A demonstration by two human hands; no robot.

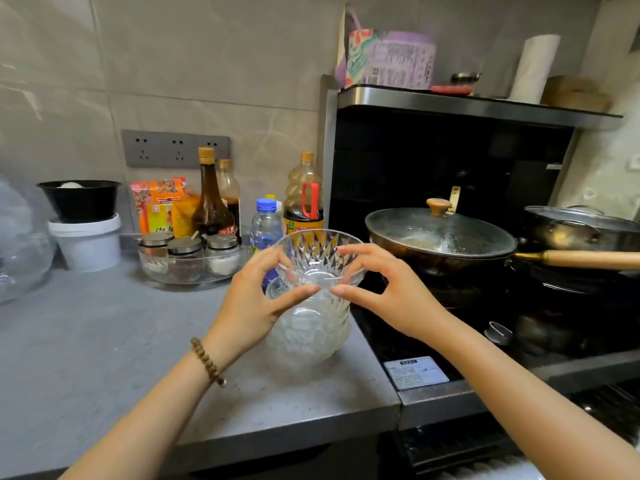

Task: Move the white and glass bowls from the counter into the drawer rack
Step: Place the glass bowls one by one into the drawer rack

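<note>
A cut-glass bowl (320, 252) is held up over the counter's right end, tilted a little toward me. My left hand (256, 299) grips its left side with thumb and fingers curled round the base. My right hand (384, 292) grips the right side the same way. Directly beneath it a stack of more glass bowls (308, 330) stands on the grey counter (104, 341). No white bowl and no drawer rack are in view.
Behind the bowls stand a water bottle (265, 223), oil and sauce bottles (304, 199), and a glass tray of spice jars (188, 258). A white tub with a black bowl (81, 223) sits far left. A lidded wok (440, 237) occupies the stove at right.
</note>
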